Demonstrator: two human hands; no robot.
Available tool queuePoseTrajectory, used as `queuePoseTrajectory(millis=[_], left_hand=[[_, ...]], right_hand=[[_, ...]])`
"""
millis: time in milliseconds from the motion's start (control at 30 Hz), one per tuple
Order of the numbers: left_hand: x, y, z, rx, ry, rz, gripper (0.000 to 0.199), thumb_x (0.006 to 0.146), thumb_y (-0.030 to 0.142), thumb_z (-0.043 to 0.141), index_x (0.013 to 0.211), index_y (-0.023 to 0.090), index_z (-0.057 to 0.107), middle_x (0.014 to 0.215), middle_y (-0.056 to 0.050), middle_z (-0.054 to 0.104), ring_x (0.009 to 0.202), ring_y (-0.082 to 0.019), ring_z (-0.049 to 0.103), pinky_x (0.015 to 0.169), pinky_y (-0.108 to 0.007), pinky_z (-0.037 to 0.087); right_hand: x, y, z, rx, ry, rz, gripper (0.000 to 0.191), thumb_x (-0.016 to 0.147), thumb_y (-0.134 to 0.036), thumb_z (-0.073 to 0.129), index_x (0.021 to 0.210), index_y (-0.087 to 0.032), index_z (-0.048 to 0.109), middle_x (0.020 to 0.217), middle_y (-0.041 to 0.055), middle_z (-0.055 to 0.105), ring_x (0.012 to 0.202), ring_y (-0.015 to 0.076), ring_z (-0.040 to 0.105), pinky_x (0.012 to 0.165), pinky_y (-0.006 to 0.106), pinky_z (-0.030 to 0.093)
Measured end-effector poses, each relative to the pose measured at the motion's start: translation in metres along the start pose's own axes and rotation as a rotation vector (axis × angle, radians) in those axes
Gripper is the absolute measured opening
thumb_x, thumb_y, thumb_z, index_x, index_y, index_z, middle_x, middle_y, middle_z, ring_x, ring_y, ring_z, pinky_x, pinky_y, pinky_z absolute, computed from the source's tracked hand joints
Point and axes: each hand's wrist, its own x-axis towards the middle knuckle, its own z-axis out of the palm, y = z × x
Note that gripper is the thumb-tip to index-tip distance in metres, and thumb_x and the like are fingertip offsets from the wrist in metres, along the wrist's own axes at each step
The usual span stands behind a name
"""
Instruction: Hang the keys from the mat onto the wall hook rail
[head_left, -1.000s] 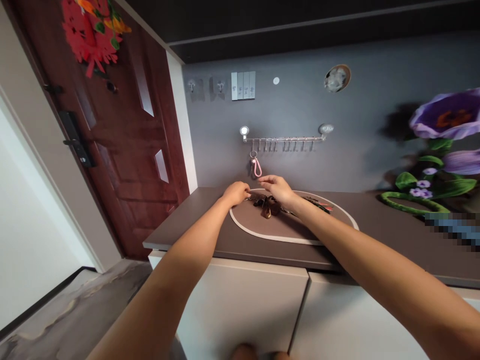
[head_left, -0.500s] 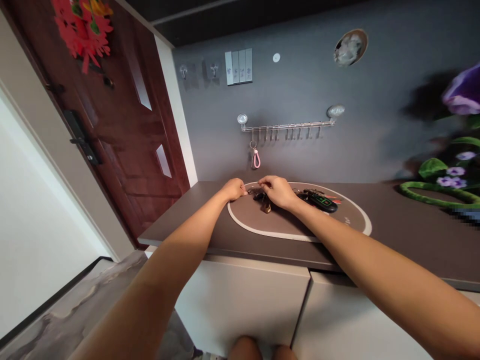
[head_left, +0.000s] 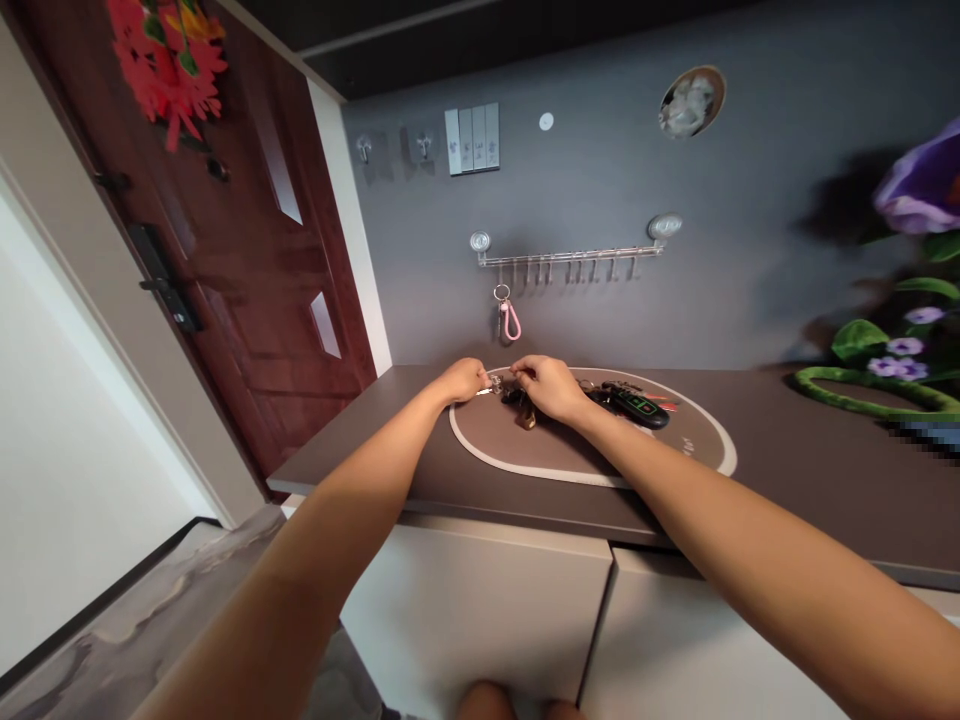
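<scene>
Above the left part of a brown oval mat (head_left: pixel 570 445) with a white border, my left hand (head_left: pixel 463 380) is closed on silver keys (head_left: pixel 492 384) that stick out past its fingertips. Just to the right, the fingers of my right hand (head_left: pixel 551 385) are pinched together. What they hold is too small to make out. Below them a dark key bunch with a brown-gold piece (head_left: pixel 527 418) rests on the mat. A black car key fob (head_left: pixel 640 408) with green markings lies right of my right hand, among other keys and small red-tipped items.
A clear hook rail (head_left: pixel 570 258) on the grey wall holds a pink loop keychain (head_left: pixel 511 320). Light switches (head_left: pixel 472 138) are above it. Artificial purple flowers (head_left: pixel 919 190) stand at the right of the counter (head_left: pixel 795 470). A dark red door (head_left: pixel 247 240) is on the left.
The silver keys at my left fingertips show more clearly now. Both hands remain close together over the mat; the whole view has shifted slightly.
</scene>
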Motion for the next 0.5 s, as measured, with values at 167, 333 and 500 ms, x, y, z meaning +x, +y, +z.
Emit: queuePoseTrajectory(millis=[167,333,500], left_hand=[[-0.003,0.007,-0.006,-0.012,0.079,0.011,0.018,0.072,0.027,0.051,0.064,0.012,0.059,0.053,0.001,0.052,0.049,-0.009,0.041,0.051,-0.022,0.031],[-0.004,0.012,-0.010,-0.175,0.155,0.008,0.020,0.076,0.028,0.050,0.065,0.012,0.057,0.054,0.001,0.052,0.051,-0.008,0.043,0.052,-0.021,0.034],[-0.007,0.021,-0.013,-0.653,0.073,-0.056,0.017,0.079,0.023,0.052,0.066,0.011,0.052,0.060,0.000,0.055,0.055,-0.006,0.051,0.064,-0.022,0.043]], right_hand=[[0.000,0.001,0.000,-0.008,0.010,-0.011,0.020,0.073,-0.011,0.050,0.083,-0.020,0.065,0.087,0.0049,0.066,0.084,0.0175,0.058,0.081,0.028,0.040],[0.001,0.001,0.000,-0.020,0.011,-0.007,0.021,0.074,-0.011,0.048,0.085,-0.019,0.064,0.092,0.0062,0.065,0.087,0.0178,0.058,0.083,0.029,0.040],[0.000,0.001,-0.001,-0.014,0.041,-0.021,0.024,0.075,-0.012,0.048,0.094,-0.019,0.061,0.097,0.0069,0.064,0.089,0.0176,0.057,0.083,0.029,0.040]])
